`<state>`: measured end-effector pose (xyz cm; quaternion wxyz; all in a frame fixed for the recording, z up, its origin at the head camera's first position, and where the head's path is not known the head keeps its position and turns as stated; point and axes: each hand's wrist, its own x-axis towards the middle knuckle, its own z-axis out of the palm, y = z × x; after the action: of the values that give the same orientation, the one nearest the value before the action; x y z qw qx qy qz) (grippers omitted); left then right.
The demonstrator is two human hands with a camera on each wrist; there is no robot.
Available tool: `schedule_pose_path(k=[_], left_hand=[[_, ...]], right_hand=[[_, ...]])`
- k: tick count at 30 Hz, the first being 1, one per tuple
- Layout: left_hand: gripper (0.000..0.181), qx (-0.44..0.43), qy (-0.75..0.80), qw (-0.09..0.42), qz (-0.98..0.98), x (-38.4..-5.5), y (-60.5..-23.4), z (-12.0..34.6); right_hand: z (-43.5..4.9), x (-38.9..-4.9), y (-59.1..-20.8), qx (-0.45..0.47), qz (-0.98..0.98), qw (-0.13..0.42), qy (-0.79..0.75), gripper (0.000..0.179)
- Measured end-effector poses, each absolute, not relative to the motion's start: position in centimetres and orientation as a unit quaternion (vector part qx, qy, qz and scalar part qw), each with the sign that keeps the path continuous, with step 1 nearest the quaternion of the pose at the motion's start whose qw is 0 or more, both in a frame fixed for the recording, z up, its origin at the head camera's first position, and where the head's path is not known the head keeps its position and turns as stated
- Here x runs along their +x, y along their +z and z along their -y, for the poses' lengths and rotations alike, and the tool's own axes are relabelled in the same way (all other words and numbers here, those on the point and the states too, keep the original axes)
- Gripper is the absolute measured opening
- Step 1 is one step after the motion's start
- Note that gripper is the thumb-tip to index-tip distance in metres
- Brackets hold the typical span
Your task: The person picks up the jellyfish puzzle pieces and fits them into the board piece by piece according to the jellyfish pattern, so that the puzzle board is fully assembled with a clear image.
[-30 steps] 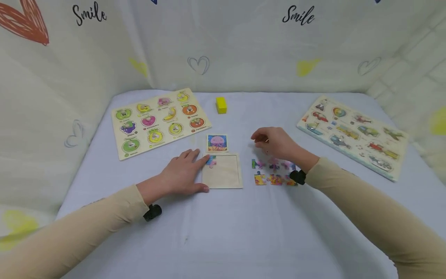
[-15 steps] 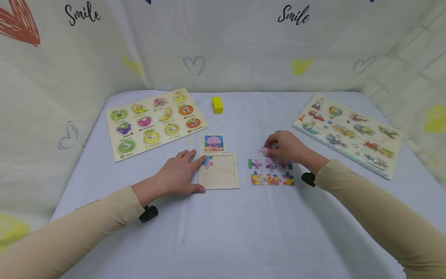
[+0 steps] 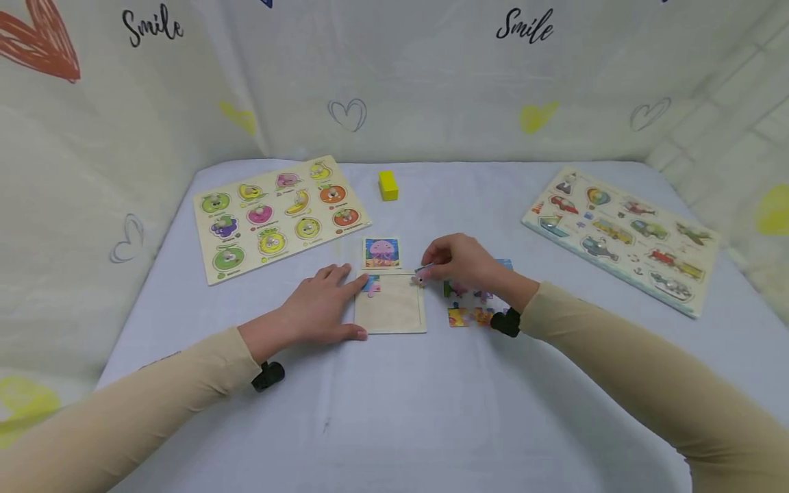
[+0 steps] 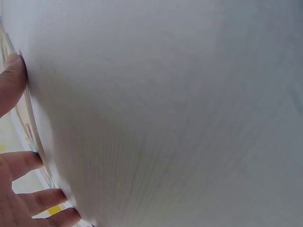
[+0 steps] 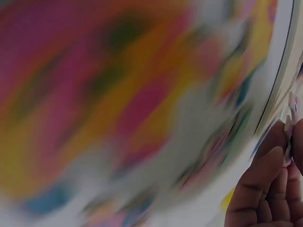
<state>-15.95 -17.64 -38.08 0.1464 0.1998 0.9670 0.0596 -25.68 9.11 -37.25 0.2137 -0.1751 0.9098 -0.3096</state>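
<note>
My right hand [image 3: 464, 263] pinches a pink jigsaw piece [image 3: 418, 279] over the right side of a square wooden puzzle tray [image 3: 391, 330]. In the right wrist view this piece shows edge-on between thumb and finger. My left hand [image 3: 320, 308] lies spread at the tray's left edge, its thumb near the lower corner. One blue-and-pink piece [image 3: 372, 284] sits in the tray's upper left corner, beside the left fingertips. Behind the tray lies a jellyfish picture [image 3: 381, 253]. Several loose jigsaw pieces [image 3: 457, 317] lie right of the tray, some hidden under the right hand and wrist.
A fruit puzzle board [image 3: 246, 263] lies at the back left, and a vehicle puzzle board [image 3: 622, 239] at the right. A yellow block [image 3: 388, 186] stands near the table's back edge. White cloth covers the table [image 3: 382, 411], and a printed curtain hangs behind it.
My right hand first moved to the loose pieces and took hold of a pink one, then carried it left to the tray. The left hand stays at the tray's edge.
</note>
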Motion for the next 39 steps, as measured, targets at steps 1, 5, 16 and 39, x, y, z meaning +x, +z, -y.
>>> schedule_pose_path(k=[1,5,16,39], left_hand=[[0.096,0.200,0.060,0.148,-0.967,-16.0,-38.1,17.6],[0.096,0.203,0.060,0.152,-0.966,-16.1,-38.3,17.5],[0.096,0.203,0.054,0.144,-0.967,-16.1,-38.2,17.4],[0.095,0.195,0.058,0.149,-0.968,-15.8,-38.1,17.4]], right_hand=[[-8.4,-25.5,-37.4,-0.167,-0.906,0.222,-0.319,0.019],[-5.9,-24.9,-37.9,-0.134,-0.895,0.242,-0.350,0.023],[-2.9,-24.4,-37.4,-0.107,-0.909,0.235,-0.326,0.021],[-2.5,-24.2,-37.5,-0.151,-0.942,0.193,-0.228,0.030]])
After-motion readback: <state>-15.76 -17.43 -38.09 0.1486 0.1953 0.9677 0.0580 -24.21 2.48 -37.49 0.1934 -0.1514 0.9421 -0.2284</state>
